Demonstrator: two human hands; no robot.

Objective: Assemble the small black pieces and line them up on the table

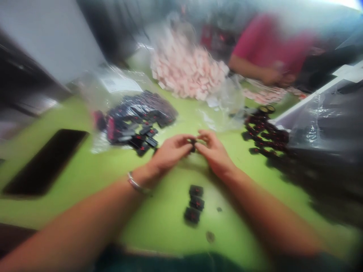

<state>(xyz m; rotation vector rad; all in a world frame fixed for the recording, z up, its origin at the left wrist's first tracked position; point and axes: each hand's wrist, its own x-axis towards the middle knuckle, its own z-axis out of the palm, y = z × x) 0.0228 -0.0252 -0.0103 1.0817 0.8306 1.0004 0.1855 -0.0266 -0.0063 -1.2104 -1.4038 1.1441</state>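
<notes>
My left hand (172, 151) and my right hand (214, 153) meet over the middle of the green table (167, 219). Between their fingertips they hold a small black part (193, 146), partly hidden by the fingers and blurred. Three black blocks with red marks (196, 204) lie in a column on the table, nearer to me than the hands. Beyond my left hand, more black and red blocks (144, 139) spill out of a clear plastic bag (121, 85).
A pile of pale pink pieces (190, 68) stands at the back. Dark parts (263, 132) lie at right beside a plastic-lined box (326, 117). A black flat object (47, 162) lies at left. A person in a pink shirt (266, 45) sits across, hands over pale pieces.
</notes>
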